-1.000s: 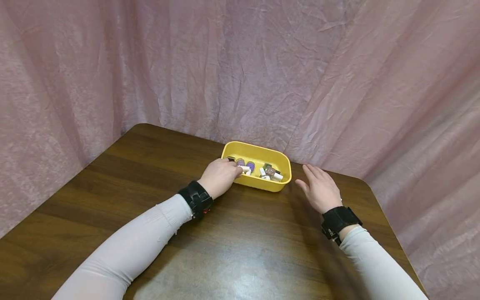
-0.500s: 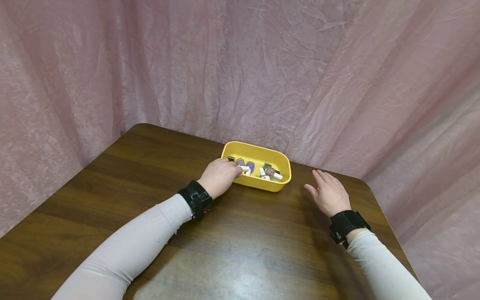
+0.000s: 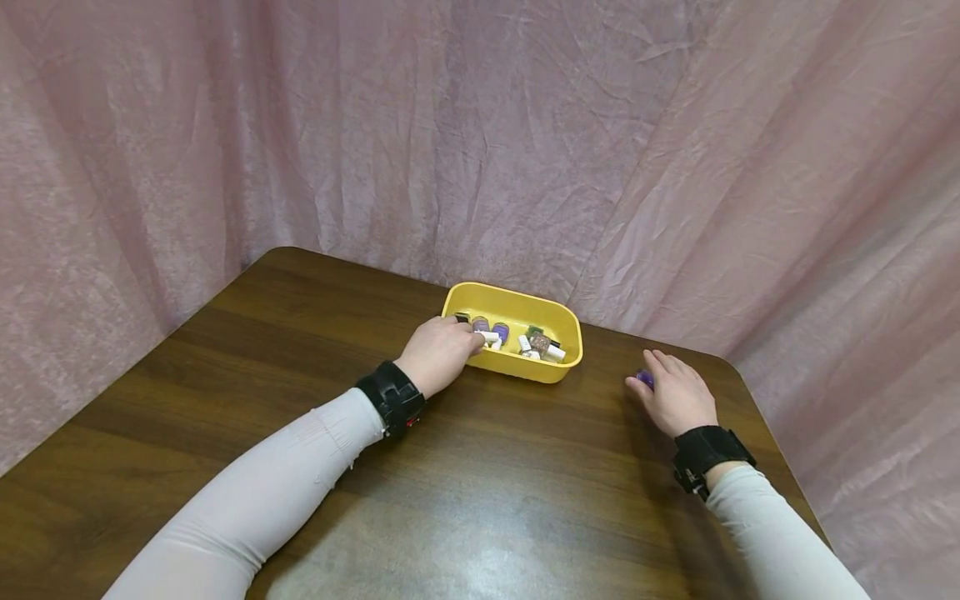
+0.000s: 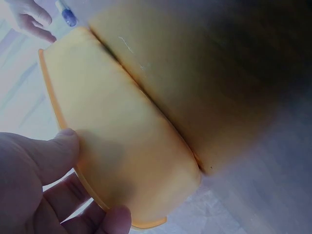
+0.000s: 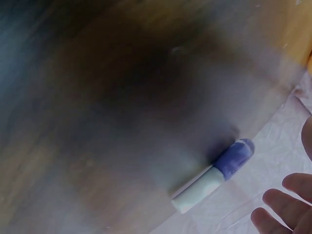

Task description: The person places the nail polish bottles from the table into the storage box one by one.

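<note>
A brown wooden table (image 3: 300, 350) stands before pink curtain (image 3: 480, 125).

Purple bottle (image 5: 214, 182) w/ white cap lying flat on table; yellow tub (image 3: 558, 323) upright, holds small bottles.

Staged recording setup, pink cloth backdrop (image 3: 480, 125), wood table (image 3: 300, 358)
</note>
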Motion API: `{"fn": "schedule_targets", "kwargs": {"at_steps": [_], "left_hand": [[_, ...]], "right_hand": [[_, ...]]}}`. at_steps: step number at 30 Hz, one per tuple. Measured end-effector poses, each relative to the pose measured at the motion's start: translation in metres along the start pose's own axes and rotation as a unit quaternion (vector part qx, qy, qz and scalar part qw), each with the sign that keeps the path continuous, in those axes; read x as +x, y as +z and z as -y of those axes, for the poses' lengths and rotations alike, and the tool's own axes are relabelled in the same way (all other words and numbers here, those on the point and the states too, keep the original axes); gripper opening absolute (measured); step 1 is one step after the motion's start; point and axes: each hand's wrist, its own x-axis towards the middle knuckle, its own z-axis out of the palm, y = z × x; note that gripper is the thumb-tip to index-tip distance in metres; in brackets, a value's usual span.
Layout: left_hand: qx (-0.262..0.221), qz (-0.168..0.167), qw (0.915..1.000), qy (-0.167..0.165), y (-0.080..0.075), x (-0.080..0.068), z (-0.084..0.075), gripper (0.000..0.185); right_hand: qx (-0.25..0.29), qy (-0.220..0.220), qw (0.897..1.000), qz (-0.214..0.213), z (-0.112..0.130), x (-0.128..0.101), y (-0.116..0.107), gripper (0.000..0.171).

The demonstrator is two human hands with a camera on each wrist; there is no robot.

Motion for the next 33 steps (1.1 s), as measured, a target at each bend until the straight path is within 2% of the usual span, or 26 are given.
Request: {"fn": "schedule_targets", "kwargs": {"at_steps": [7,19,33], "left_hand": [[-0.011,-0.018,0.9998,0.002,0.003,-0.001,0.001,0.013],[-0.010,-0.013,0.9999,0.000,0.002,0.000,0.001,0.013],[-0.006,-0.013,0.9999,0.002,0.002,0.000,0.001,0.013]], "right_hand": [[-0.003,0.014,1.000,0.028,-0.006,-0.003,0.001,0.070],[-0.008,0.027,0.999,0.030,-0.013,-0.004,0.009,0.068],[-0.021,0.050,0.997,0.057,-0.011,-0.003,0.012,0.061]]}}
